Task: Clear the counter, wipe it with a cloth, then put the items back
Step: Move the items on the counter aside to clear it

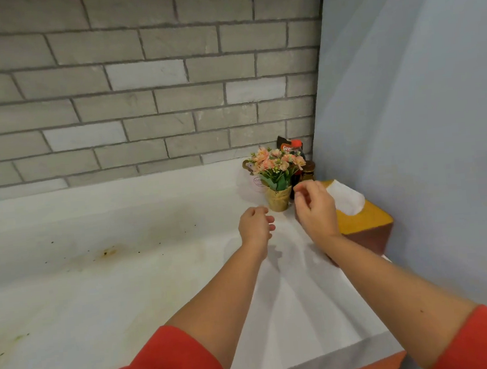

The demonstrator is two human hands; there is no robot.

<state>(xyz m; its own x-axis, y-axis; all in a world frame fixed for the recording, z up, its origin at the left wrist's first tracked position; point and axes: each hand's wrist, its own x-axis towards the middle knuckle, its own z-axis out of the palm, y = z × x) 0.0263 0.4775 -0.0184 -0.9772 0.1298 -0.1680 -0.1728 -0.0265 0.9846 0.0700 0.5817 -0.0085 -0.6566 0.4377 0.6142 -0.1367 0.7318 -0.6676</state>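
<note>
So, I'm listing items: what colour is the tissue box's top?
Mustard yellow tissue box top; head view.

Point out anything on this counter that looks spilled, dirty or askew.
The counter is soiled on its left: an orange-brown stain with dark specks around it, and a greenish smear nearer the front. The flower pot stands upright.

Two sleeves on show, both bright red-orange: the left sleeve point(155, 365) and right sleeve point(482, 340), soft plain cloth with thick rounded cuffs ending near the elbows. Below them the left forearm point(225, 292) and right forearm point(392, 286) are bare, down to the left hand point(254, 224) and right hand point(316, 210). One small mole point(422, 311) marks the right forearm.
</note>
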